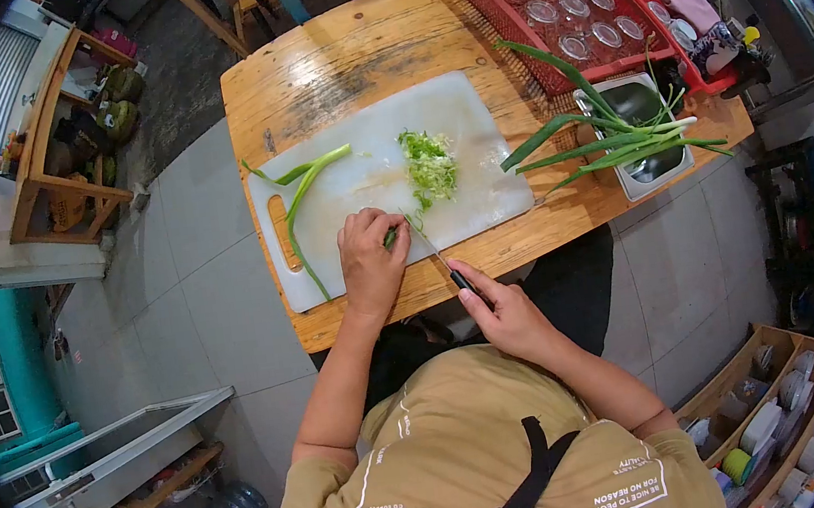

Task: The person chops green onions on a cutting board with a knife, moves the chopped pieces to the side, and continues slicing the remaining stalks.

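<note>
My left hand [372,253] is closed around a short bunch of green onion [390,237] on the white cutting board [369,183]. In my right hand [503,305] is the black handle of a knife [460,279]. Its thin blade points up and left, beside the fingers of my left hand. A pile of chopped green onion [432,163] lies on the board beyond the blade. Left of it rests a longer green onion stalk [303,194], bent and partly over the board's edge.
More whole green onions [625,137] lie across a metal pan [678,161] at the table's right. Behind it, red plastic crates [499,8] hold upturned glasses [572,6]. The wooden table [334,52] extends beyond the board. A wooden shelf box [790,351] with dishes stands at lower right.
</note>
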`<action>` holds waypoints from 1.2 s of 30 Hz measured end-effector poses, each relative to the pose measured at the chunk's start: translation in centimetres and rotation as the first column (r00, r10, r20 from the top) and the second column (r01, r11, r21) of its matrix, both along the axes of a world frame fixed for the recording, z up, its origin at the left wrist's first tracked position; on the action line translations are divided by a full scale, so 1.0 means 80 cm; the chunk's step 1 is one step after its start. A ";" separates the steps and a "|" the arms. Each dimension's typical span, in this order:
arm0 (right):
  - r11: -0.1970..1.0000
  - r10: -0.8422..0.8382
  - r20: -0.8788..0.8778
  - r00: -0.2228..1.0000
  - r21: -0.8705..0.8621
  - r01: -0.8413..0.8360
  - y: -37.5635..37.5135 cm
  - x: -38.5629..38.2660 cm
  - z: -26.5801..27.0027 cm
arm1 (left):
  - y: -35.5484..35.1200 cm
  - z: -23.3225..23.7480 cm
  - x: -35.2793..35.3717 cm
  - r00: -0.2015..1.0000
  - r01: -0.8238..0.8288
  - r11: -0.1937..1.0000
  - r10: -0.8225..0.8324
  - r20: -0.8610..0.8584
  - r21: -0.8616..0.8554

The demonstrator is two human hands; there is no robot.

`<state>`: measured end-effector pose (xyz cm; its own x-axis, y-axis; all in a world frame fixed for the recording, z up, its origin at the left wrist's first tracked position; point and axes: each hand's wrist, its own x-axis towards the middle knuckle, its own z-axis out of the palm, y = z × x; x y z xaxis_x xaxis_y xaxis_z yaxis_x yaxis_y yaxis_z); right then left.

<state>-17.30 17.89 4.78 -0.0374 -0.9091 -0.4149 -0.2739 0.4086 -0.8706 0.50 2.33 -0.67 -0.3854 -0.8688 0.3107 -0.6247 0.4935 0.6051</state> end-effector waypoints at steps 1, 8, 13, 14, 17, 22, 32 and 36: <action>1.000 0.011 -0.025 1.000 0.024 -0.011 -0.001 0.001 0.001 | 0.000 0.000 0.000 1.000 0.000 1.000 0.000 0.001 0.002; 0.990 -0.048 -0.058 0.997 -0.132 0.040 -0.009 0.016 -0.028 | -0.002 -0.004 0.000 1.000 -0.004 1.000 0.004 -0.009 0.006; 0.995 -0.044 -0.093 0.995 -0.095 0.035 0.003 0.015 -0.014 | 0.000 -0.002 0.000 1.000 -0.004 1.000 0.004 -0.007 0.009; 0.995 -0.048 -0.092 0.995 -0.094 0.039 0.000 0.017 -0.012 | 0.001 -0.002 0.000 1.000 -0.008 1.000 0.008 -0.006 0.016; 0.996 -0.052 -0.077 0.996 -0.071 0.046 -0.011 0.022 -0.008 | 0.001 -0.005 0.000 1.000 -0.001 1.000 0.001 -0.014 0.009; 0.992 -0.059 -0.095 0.994 -0.119 0.047 0.004 0.019 -0.015 | 0.002 -0.003 0.002 0.999 -0.019 1.000 0.020 -0.033 0.006; 0.994 -0.035 -0.061 0.998 -0.104 0.029 -0.005 0.005 -0.010 | 0.005 0.000 0.009 1.000 -0.019 1.000 0.018 -0.020 -0.015; 0.995 -0.040 -0.046 0.998 -0.090 0.036 0.003 -0.003 -0.008 | 0.006 -0.001 0.001 1.000 -0.005 0.999 0.004 -0.031 -0.034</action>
<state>-17.51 18.16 4.17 -0.0905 -0.9399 -0.3292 -0.3018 0.3409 -0.8903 0.61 2.83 -0.73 -0.3713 -0.8592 0.3521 -0.6079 0.5116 0.6072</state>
